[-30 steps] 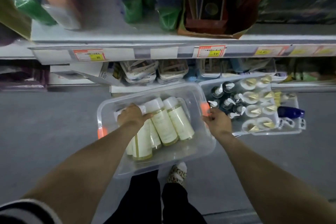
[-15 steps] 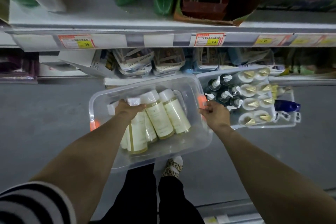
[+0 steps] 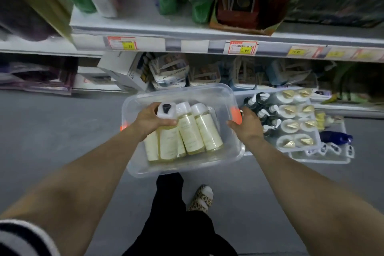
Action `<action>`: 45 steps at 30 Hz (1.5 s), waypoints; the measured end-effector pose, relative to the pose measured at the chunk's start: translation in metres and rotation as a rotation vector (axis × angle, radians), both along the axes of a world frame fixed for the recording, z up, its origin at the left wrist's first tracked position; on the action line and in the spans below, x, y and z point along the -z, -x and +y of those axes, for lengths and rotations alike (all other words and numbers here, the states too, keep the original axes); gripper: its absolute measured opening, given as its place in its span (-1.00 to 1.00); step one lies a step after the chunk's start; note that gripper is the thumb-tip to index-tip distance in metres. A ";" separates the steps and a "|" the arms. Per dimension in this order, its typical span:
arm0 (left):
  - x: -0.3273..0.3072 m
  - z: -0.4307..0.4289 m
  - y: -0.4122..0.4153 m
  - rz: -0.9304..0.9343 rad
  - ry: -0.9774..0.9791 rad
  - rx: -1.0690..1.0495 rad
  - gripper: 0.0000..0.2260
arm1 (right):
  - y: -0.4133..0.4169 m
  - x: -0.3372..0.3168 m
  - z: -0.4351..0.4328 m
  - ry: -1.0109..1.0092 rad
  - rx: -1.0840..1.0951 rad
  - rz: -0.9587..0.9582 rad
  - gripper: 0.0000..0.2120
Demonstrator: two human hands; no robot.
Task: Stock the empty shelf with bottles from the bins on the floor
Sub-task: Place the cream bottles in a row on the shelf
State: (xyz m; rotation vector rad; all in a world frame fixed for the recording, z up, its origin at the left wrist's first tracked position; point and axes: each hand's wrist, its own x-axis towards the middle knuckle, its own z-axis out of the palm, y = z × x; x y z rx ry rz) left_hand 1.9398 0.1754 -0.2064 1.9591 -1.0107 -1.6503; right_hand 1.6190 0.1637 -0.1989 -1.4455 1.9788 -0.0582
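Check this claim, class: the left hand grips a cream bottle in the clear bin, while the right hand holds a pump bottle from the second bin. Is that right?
One slip. The head view shows the right hand gripping the rim of the clear bin beside its orange latch, not holding a pump bottle. The left hand does grip a cream bottle.

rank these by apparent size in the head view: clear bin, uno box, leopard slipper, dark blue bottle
1. clear bin
2. uno box, top cut off
3. leopard slipper and dark blue bottle: near alike, so unranked
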 end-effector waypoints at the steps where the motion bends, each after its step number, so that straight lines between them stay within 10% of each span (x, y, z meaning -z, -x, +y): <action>1: -0.012 0.005 0.002 0.010 0.035 -0.015 -0.25 | -0.006 -0.010 0.004 0.003 -0.033 -0.030 -0.35; 15: -0.319 -0.007 0.031 0.190 0.703 -0.036 -0.39 | -0.060 -0.219 0.003 0.005 -0.380 -0.978 -0.21; 28: -0.500 -0.059 -0.020 -0.120 1.073 0.060 -0.44 | -0.152 -0.382 -0.048 0.413 -0.243 -1.050 -0.41; 45: -0.522 -0.231 -0.175 -0.517 1.236 0.163 -0.19 | -0.341 -0.406 -0.228 0.633 -0.161 -0.753 -0.29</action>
